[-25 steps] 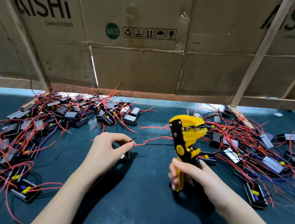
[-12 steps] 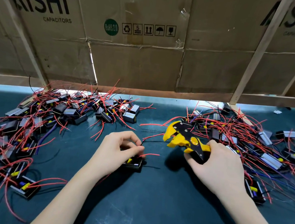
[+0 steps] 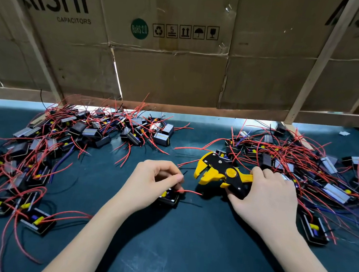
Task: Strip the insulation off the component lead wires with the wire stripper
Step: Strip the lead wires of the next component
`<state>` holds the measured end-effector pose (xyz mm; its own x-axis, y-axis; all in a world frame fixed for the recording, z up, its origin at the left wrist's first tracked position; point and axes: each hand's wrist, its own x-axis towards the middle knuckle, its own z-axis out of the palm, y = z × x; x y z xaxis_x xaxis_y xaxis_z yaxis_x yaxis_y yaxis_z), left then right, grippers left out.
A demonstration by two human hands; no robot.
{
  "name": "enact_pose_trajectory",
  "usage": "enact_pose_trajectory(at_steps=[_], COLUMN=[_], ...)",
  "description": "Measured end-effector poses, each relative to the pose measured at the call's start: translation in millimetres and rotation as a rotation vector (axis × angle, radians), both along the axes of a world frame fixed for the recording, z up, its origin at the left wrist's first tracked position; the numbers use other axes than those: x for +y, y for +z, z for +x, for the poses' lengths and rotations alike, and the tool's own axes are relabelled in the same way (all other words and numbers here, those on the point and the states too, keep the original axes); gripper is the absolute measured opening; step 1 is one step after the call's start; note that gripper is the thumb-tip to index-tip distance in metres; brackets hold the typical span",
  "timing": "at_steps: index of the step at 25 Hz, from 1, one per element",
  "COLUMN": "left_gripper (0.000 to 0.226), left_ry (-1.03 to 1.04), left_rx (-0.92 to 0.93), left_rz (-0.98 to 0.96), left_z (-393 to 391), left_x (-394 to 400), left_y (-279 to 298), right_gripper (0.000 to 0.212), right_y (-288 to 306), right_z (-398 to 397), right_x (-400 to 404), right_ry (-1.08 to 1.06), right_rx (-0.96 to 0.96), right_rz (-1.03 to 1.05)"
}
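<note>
**Lining up the red lead with the stripper's mouth**

Between the two hands, on the dark green mat (image 3: 182, 249), a red lead wire (image 3: 191, 192) runs roughly left to right from a small black component (image 3: 169, 198), its free end pointing at the right hand. The left hand (image 3: 152, 182) pinches that wire near its root, fingers curled over the component. The right hand (image 3: 265, 198) grips the handles of the yellow-and-black wire stripper (image 3: 221, 173), which lies low over the mat, long axis across the view, open mouth facing left, just above and beyond the wire tip. To strip cleanly, the person would likely keep the wire straight and taut, feed only its tip squarely into the mouth, then squeeze. Heaps of wired components (image 3: 64, 144) lie on both sides, below a cardboard wall (image 3: 182, 68).
</note>
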<state>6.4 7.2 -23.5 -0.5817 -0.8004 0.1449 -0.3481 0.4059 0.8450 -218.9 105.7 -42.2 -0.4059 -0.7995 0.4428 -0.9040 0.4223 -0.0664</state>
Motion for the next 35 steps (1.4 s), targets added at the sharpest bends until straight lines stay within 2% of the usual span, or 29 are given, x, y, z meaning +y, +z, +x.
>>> enact_pose_trajectory(at_steps=[11,21,31,33,35], left_gripper=[0.017,0.022,0.021,0.018,0.013], left_ry=[-0.057,0.019,-0.021,-0.065,-0.174], left_rx=[-0.006,-0.039,-0.052,-0.046,-0.031], left_rz=[-0.009,-0.042,-0.05,-0.018,0.106], left_z=[-6.2,-10.9,-11.5,-8.7,-1.3], left_x=[5.9,6.8,4.6,1.9,-2.7], left_y=[-0.8,-2.3,-4.2,-4.7,-2.2], right_gripper=[0.057,0.054,0.055,0.055,0.055], right_y=[-1.3,2.9,10.9,11.0,8.4], right_z=[7.8,11.5,11.0,11.1,8.9], right_x=[-4.4,-7.6,-5.5,-6.7,-7.1], right_ry=[-0.032,0.029,0.012,-0.022,0.0], right_rx=[0.035,0.077,0.089,0.081,0.091], right_rz=[-0.039,-0.01,0.022,0.045,-0.009])
